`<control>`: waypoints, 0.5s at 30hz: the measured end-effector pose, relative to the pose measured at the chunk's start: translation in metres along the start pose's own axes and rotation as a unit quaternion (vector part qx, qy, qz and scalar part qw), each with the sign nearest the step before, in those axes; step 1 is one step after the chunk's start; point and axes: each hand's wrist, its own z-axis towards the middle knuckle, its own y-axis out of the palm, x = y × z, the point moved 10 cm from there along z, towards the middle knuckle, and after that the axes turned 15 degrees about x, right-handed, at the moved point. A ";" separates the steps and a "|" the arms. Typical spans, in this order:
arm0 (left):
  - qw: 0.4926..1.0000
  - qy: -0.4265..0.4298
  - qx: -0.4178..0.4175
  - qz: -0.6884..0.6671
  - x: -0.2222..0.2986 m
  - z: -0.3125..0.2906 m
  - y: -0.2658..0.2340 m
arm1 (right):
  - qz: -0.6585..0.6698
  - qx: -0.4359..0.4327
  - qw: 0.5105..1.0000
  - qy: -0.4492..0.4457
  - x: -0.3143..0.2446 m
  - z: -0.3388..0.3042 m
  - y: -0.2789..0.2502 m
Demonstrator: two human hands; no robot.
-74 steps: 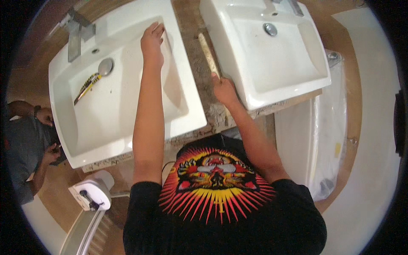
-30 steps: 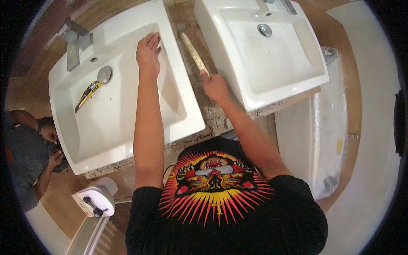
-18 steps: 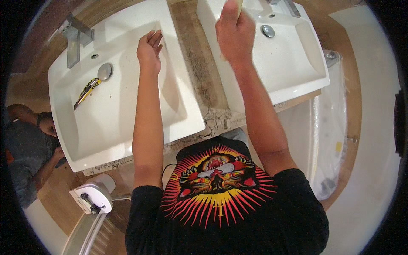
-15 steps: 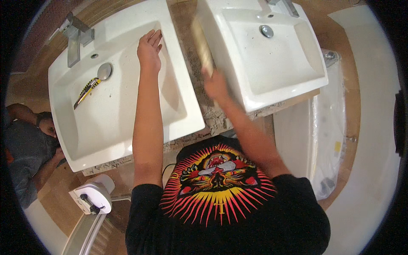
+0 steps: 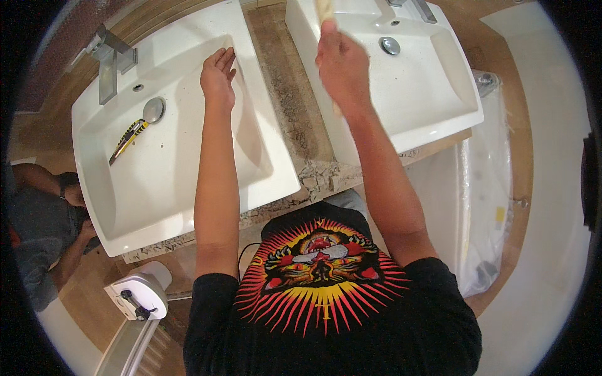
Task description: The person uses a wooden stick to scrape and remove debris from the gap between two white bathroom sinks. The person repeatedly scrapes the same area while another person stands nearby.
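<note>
My left hand (image 5: 218,78) rests on the inner right wall of the left white washbasin (image 5: 266,125), fingers stretched out, holding nothing. In that basin a yellow and black utility knife (image 5: 128,141) lies against the round metal drain cover (image 5: 153,109). My right hand (image 5: 345,70) is closed around a pale yellowish stick-like thing (image 5: 324,9), raised over the left side of the right washbasin (image 5: 426,128). The stick's far end runs out of the picture, and its kind cannot be made out.
Between the basins runs a dusty, rough strip of stone counter (image 5: 291,88). A square metal tap (image 5: 111,62) stands on the left basin. Another person (image 5: 37,219) is at the left edge. A plastic-wrapped tub (image 5: 492,188) lies right; a white fixture (image 5: 141,291) stands below left.
My right hand has moved up and right, lifting the pale stick out of the gap between the basins. My left hand has barely moved. The other person's arms have shifted slightly.
</note>
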 end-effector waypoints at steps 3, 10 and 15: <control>1.000 0.000 0.001 -0.003 0.000 0.000 -0.001 | 0.041 0.044 0.996 -0.069 -0.018 0.003 -0.003; 1.000 0.020 0.009 0.012 -0.001 0.002 -0.002 | -0.208 -0.147 0.955 0.151 0.147 -0.112 0.036; 1.000 0.020 0.006 0.007 -0.002 0.001 0.000 | -0.171 -0.135 0.974 0.063 0.102 -0.061 0.025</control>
